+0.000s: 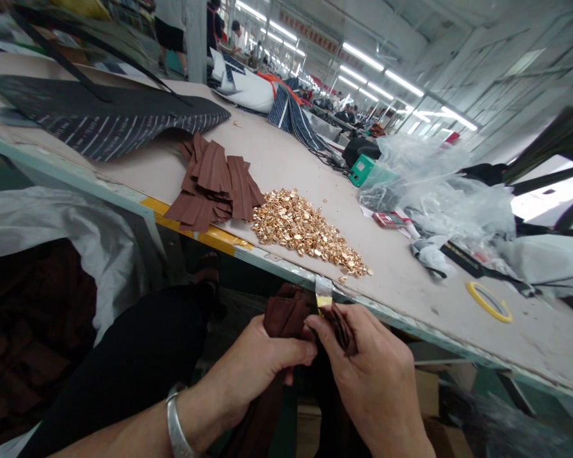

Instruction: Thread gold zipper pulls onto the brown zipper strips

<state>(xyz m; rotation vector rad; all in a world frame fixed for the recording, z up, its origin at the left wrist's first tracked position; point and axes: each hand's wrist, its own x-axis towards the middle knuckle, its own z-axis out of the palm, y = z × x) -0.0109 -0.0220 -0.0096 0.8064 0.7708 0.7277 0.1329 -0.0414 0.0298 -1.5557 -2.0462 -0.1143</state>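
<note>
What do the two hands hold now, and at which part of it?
The left hand and right hand each grip brown fabric, near its folded upper end.

Left hand (267, 356) and right hand (372, 362) each hold folded brown fabric (286, 315) at the edge of a tilted-looking desk (391, 254); on it, a heap of shiny gold-coloured pieces (310, 229) lies beside a pile of brown strips (214, 181)
</note>
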